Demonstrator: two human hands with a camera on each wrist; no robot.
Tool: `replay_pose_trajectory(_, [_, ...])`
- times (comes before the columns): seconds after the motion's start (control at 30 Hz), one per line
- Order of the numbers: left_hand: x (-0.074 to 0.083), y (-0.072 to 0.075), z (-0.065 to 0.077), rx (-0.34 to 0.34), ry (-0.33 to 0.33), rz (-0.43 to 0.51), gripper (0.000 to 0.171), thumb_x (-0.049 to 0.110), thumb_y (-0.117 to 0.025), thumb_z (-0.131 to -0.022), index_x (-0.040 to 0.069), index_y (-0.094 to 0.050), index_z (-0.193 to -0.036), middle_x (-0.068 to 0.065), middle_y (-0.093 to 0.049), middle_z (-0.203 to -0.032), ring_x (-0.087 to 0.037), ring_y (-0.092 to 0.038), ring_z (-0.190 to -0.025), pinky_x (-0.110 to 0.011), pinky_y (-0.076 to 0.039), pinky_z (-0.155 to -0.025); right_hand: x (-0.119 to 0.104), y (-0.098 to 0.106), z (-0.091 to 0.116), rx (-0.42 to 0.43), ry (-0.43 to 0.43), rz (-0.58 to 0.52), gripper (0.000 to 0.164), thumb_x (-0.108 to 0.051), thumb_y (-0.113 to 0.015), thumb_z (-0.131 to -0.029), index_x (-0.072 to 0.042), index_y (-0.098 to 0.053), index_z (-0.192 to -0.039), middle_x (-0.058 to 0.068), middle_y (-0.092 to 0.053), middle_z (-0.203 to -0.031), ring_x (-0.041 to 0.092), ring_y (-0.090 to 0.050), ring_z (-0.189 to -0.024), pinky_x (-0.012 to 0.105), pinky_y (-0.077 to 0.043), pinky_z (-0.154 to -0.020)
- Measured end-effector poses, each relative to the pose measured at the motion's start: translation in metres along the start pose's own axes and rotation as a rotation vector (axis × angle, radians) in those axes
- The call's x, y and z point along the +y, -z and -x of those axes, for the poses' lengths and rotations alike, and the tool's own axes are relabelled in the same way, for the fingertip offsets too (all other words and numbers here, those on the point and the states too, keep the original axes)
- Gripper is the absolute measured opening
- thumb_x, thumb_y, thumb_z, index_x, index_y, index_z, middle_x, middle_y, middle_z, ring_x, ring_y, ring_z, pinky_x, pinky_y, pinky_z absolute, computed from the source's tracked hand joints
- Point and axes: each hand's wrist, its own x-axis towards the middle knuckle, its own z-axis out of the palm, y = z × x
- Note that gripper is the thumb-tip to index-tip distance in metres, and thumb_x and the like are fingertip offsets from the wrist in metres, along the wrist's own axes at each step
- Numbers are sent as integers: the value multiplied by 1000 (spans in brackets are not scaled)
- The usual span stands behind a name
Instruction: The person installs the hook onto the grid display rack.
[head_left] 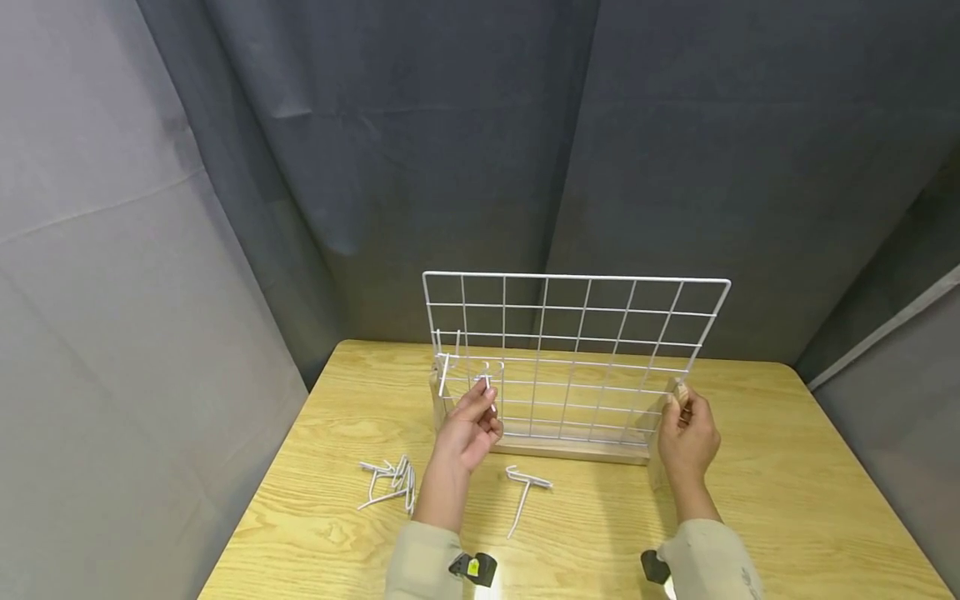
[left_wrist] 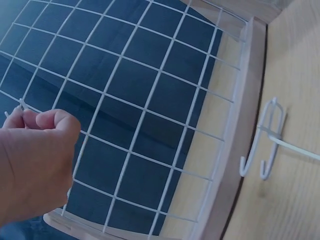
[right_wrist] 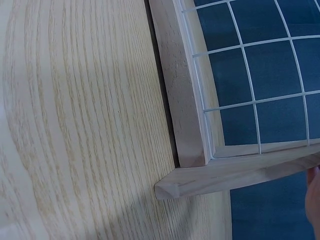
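Note:
A white wire grid [head_left: 577,277] stands upright in a wooden frame [head_left: 570,451] on the table. My left hand [head_left: 467,429] pinches a white wire hook [head_left: 487,380] between thumb and fingertips, at the front of the grid's left part. In the left wrist view, only a small end of that hook [left_wrist: 22,104] shows past the fingers. My right hand [head_left: 688,437] grips the top of the frame's right wooden post [right_wrist: 235,176], thumb in front. Another white hook [head_left: 445,375] hangs at the grid's left edge.
One loose hook [head_left: 528,481] lies on the table [head_left: 757,500] in front of the frame, its long prong toward me. Left of it, a small tangle of white hooks [head_left: 405,479] lies beside my left forearm. A grey curtain [head_left: 465,150] hangs behind the table.

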Motion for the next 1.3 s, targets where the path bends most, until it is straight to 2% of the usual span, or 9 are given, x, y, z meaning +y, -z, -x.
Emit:
replay_pose_trajectory(0.33, [9,-19,-3,-77,-4,110,13,4,-52,-94,12,-62,-88,1,-61,-78,-7,-50,-64,-17,-41,-61,1,-1,1,17,27,-7,21,-5,-60,-86,9,-60,-101,21,-62,-80,-21,-40,-70,2,-34,-61])
replay_pose_trajectory(0.47, [11,-28,-2,-110,4,166,9,4,-56,-91,10,-61,-87,0,-61,-76,-7,-51,-64,-16,-41,-60,0,-1,1,16,28,-9,20,-5,-60,-86,10,-60,-100,22,-62,-80,-21,-40,-70,1,-34,-61])
replay_pose_trajectory(0.7, [17,-43,-3,-162,-11,266,25,6,-47,-97,9,-63,-78,1,-61,-72,-4,-53,-62,-13,-42,-58,-1,0,0,1,18,-14,20,-4,-60,-86,10,-60,-101,22,-63,-82,-20,-41,-71,0,-34,-62])
replay_pose_trajectory(0.9, [17,-49,-6,-155,22,431,6,3,-67,-84,4,-65,-78,-2,-62,-69,-7,-56,-61,-14,-43,-58,0,2,0,6,3,-1,20,-3,-59,-86,10,-59,-102,23,-63,-85,-20,-41,-72,1,-34,-62])
replay_pose_trajectory(0.97, [17,-48,-7,-137,16,465,6,3,-69,-81,3,-64,-78,-3,-62,-68,-8,-56,-60,-14,-43,-58,-1,2,0,2,2,-1,20,-3,-59,-86,10,-59,-102,23,-63,-85,-20,-41,-72,1,-34,-62])
replay_pose_trajectory(1.1, [16,-44,-10,-102,3,472,9,3,-63,-86,3,-63,-78,-2,-62,-68,-8,-56,-59,-13,-43,-58,-2,1,0,-4,-2,-4,20,-3,-59,-87,10,-59,-102,23,-63,-85,-19,-42,-72,1,-34,-62])
replay_pose_trajectory(1.3, [15,-35,-14,-64,17,472,7,3,-63,-87,3,-61,-80,-4,-62,-69,-8,-57,-59,-14,-44,-59,-2,0,0,-1,-4,-10,21,-3,-59,-86,10,-60,-102,23,-63,-85,-19,-42,-72,1,-34,-62])
